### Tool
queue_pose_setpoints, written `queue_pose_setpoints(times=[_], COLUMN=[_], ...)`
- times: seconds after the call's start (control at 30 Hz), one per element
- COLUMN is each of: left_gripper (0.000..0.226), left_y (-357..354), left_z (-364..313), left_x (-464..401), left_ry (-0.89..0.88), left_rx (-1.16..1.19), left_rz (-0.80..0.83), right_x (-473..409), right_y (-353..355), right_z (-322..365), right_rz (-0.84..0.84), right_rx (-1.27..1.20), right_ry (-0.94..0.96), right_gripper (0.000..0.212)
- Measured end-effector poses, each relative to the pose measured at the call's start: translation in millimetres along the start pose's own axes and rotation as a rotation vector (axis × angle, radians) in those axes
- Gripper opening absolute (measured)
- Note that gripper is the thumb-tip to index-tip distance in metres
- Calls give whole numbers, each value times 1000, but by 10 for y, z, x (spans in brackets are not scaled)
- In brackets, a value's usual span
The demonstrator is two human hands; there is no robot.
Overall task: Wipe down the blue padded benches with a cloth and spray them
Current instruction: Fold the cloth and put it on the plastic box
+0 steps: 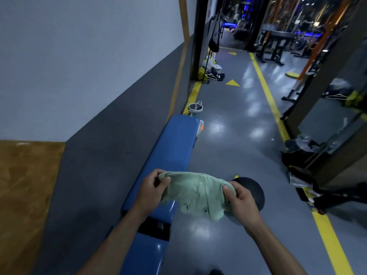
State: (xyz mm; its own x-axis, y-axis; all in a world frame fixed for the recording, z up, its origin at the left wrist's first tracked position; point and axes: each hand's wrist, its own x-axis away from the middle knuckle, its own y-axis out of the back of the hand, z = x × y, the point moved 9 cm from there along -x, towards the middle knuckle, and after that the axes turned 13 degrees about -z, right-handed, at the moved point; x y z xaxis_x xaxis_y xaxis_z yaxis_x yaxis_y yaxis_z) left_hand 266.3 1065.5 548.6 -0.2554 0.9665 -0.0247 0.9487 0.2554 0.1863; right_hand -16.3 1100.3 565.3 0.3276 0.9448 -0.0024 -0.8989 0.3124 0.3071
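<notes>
A long blue padded bench (174, 143) runs along the grey wall, from the lower middle of the view toward a far end. I hold a pale green cloth (196, 193) stretched in the air above the bench's near part. My left hand (153, 189) pinches the cloth's left edge, and my right hand (238, 197) grips its right edge. A second blue pad (143, 255) lies nearer to me, past a dark gap. What looks like a spray bottle (200, 129) with an orange part peeks out at the bench's far right corner, mostly hidden.
A small grey bucket (195, 109) stands on the floor beyond the bench. A dark round object (256, 191) sits on the floor behind my right hand. Yellow floor lines (268, 92) border a walkway. Gym racks and bags (301, 153) crowd the right side.
</notes>
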Motion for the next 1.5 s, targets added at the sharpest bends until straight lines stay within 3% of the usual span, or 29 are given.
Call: queue_pose_setpoints(times=[0.17,0.33,0.57,0.7,0.87,1.07,1.17,1.3,1.5], left_gripper=[24,13,21,24,42,35,50,46,42], left_y=[-736,-1402,-2246,-2661,-3078,-3379,-3850,-4569,-5329], left_z=[-121,-235,-552,-470,-226,1,57,122,389], left_x=[-801,-1471,-2299,-2947,-4044,-5459,-5921,-6491,-7655], left_ry=[-63,-6,22,128,282,244,323,411,360], left_rx=[-68,-104,53,97,151,106,172,259,91], left_rz=[-17,-78,-35,66,178,62,223,400,136], right_x=[-997,-2179,-3178,-3779,-4925,-6327,-6946,-7857,-9303], right_y=[250,291,-437,-866,-1205,-1282,-1272,-1275,-1279], right_z=[-29,-139,131,219,135,151,119,-162,-668], right_rz=[-22,-50,146,268,215,171,206,235,229], right_rx=[-52,-32,-78,-139,-57,-76,-172,-217,-25], right_ry=[15,4,67,63,110,-11,-129,-262,-234], right_gripper=[17,17,15,17,32,38,30,29,22])
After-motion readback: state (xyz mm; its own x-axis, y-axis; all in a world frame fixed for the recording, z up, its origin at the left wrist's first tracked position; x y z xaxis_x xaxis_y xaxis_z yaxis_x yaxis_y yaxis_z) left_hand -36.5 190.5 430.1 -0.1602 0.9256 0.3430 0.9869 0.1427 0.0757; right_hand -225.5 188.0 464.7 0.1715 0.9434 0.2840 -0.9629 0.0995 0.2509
